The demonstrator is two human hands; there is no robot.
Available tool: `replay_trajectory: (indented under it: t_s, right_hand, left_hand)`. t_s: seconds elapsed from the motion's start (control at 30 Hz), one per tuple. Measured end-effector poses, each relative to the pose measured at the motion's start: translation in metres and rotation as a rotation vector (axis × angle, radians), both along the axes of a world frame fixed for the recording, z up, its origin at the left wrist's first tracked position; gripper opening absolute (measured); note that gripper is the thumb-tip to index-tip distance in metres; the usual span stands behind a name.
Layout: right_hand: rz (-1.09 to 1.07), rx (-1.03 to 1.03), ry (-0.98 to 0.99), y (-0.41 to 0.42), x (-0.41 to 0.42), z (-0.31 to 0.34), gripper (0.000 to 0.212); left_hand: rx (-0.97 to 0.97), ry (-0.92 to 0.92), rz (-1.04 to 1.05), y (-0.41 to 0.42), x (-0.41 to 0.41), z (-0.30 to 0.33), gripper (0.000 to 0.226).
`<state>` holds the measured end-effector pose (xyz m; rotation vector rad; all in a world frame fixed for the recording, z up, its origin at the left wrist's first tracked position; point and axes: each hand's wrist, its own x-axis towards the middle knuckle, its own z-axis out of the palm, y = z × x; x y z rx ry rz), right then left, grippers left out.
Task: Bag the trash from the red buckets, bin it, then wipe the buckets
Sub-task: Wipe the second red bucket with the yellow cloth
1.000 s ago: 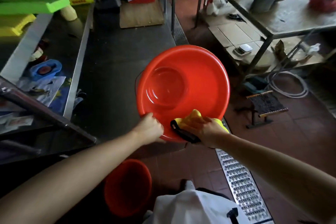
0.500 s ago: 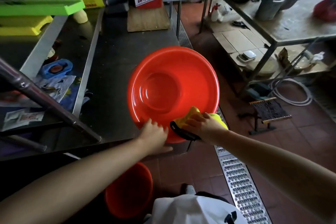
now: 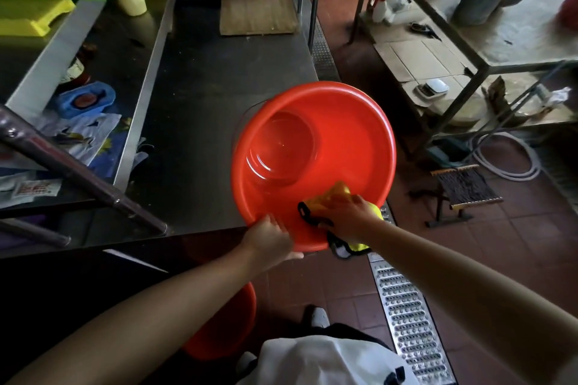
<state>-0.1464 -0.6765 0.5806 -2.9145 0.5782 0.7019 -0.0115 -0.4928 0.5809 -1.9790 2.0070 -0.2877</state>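
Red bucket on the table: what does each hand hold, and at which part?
The left hand grips the red bucket by its near rim. The right hand holds a bunched yellow cloth against the inner wall.

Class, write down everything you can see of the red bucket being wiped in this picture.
The red bucket is round, glossy, plastic-looking, with a wide rolled rim and a smaller circular bottom. It looks empty inside and is tilted so its opening faces the camera, over the near corner of the steel table. The left hand grips its lower rim. The right hand presses a yellow cloth with dark edging against its inner wall near the rim.
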Motion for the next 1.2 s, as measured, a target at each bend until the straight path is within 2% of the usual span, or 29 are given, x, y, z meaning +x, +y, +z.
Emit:
replay_trajectory:
  t_s: [0.1,0.2,0.27,0.3,0.4,0.43,0.5,0.6,0.63,0.7,0.77,0.83,0.97,1.07,1.2]
  right_hand:
    - [-0.141,-0.042,-0.038,0.003,0.016,-0.003,0.049]
    - [-0.171,0.214,-0.057,0.034,0.033,-0.016,0.050]
    - [-0.221,0.301,-0.084,0.028,0.029,-0.021,0.054]
    - [-0.234,0.255,-0.108,0.014,0.024,-0.021,0.054]
    - [-0.173,-0.067,-0.128,-0.022,0.019,-0.028,0.046]
    - [-0.197,-0.065,-0.109,-0.020,0.025,-0.031,0.047]
    - [-0.194,0.083,-0.051,0.002,0.041,-0.039,0.053]
    - [-0.140,0.283,-0.085,0.009,0.043,-0.049,0.056]
    - [-0.130,0.276,-0.110,-0.003,0.041,-0.049,0.055]
    - [-0.123,0.093,-0.143,-0.029,0.046,-0.053,0.047]
    - [-0.217,-0.045,-0.113,-0.037,0.060,-0.064,0.040]
    - [-0.262,0.011,-0.077,-0.020,0.079,-0.076,0.045]
    - [-0.096,0.247,-0.175,-0.009,0.085,-0.091,0.051]
    - [-0.206,0.189,-0.118,-0.040,0.097,-0.097,0.050]
    - [-0.233,0.102,-0.110,-0.037,0.114,-0.105,0.042]
  left_hand:
    - [0.031,0.020,-0.009,-0.006,-0.005,0.003,0.066]
    - [0.045,0.001,-0.004,-0.012,-0.009,0.008,0.054]
    - [0.035,-0.004,-0.008,-0.009,-0.007,0.007,0.049]
    - [0.061,-0.013,-0.021,-0.006,-0.006,0.003,0.056]
    - [0.076,-0.043,-0.051,-0.002,-0.010,-0.002,0.066]
    - [0.076,-0.049,-0.056,-0.004,-0.012,-0.002,0.066]
    - [0.094,-0.052,-0.064,-0.007,-0.015,-0.004,0.066]
    - [0.127,-0.090,-0.046,-0.002,-0.011,-0.006,0.067]
    - [0.131,-0.124,-0.039,0.000,-0.011,-0.007,0.070]
    - [0.132,-0.174,-0.028,0.001,-0.015,-0.009,0.077]
    - [0.134,-0.179,-0.024,-0.004,-0.022,-0.008,0.074]
    - [0.161,-0.171,-0.029,-0.007,-0.023,-0.007,0.072]
    - [0.206,-0.233,-0.026,0.000,-0.019,0.003,0.055]
    - [0.264,-0.297,-0.051,-0.002,-0.027,0.004,0.046]
    - [0.267,-0.313,-0.055,-0.007,-0.030,0.008,0.052]
